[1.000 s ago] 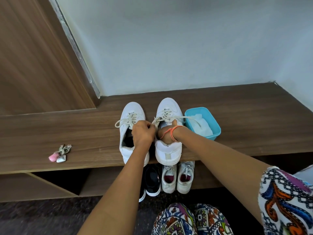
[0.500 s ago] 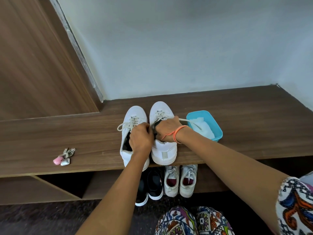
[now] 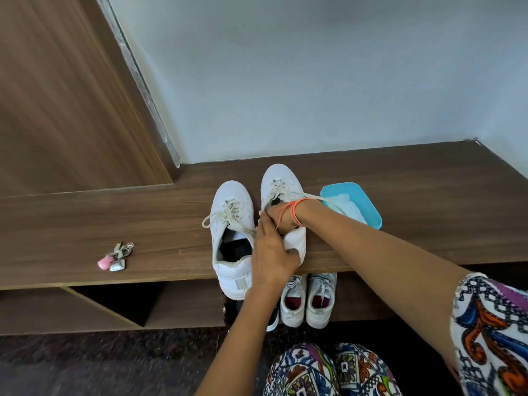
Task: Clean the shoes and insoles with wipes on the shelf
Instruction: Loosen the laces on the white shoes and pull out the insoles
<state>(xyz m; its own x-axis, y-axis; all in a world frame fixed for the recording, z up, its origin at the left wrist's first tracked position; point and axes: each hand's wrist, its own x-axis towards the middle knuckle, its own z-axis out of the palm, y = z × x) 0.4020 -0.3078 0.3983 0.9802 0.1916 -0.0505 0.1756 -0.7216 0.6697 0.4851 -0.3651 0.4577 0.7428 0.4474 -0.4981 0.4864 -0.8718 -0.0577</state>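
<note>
Right shoe (image 3: 281, 184), long axis near-to-far on the shelf (image 3: 85, 221): our left hand (image 3: 271, 252) clasped its heel; our right hand (image 3: 281, 217) reached inside, its grip hidden.

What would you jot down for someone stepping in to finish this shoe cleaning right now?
Left hand: gripping the heel of the right-side white shoe on the shelf.
Right hand: reaching into that shoe's opening; what it grips is hidden.
Other white shoe: beside it, dark insole inside.
Wipes: in the blue tub, next to the shoes.
Done: no wiping evident.
Left: likely pull insoles, wipe everything.
</note>
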